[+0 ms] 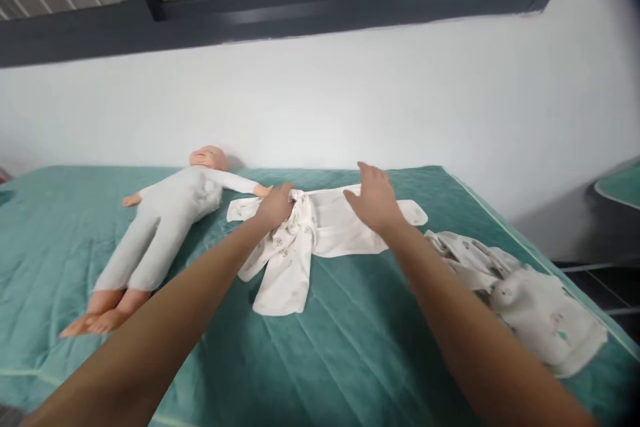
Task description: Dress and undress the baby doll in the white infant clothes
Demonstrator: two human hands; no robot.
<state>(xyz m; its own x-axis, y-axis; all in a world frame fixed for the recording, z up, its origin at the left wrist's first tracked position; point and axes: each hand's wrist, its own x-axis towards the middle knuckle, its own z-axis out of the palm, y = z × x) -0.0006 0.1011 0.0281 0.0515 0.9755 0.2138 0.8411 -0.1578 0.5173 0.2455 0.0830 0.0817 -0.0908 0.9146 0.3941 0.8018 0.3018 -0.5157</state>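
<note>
A white baby garment with a small print (293, 260) lies spread on the green quilted cover, its sleeves out to both sides and part of its front bunched left of the middle. At that bunched cloth, my left hand (276, 207) is closed, its fingers bent round a fold near the upper edge. Over the plain right half of the garment is my right hand (376, 201), open, thumb apart from the raised fingers, holding nothing. A baby doll in a white bodysuit (173, 197) lies on its back to the left, one hand close to my left hand.
A second, crumpled printed baby cloth (530, 300) rests by the right edge of the green quilted cover (345, 360). Behind the bed stands a white wall (320, 107) beneath a dark window frame (350, 10) with bars. A green-topped surface (623, 185) juts in at far right.
</note>
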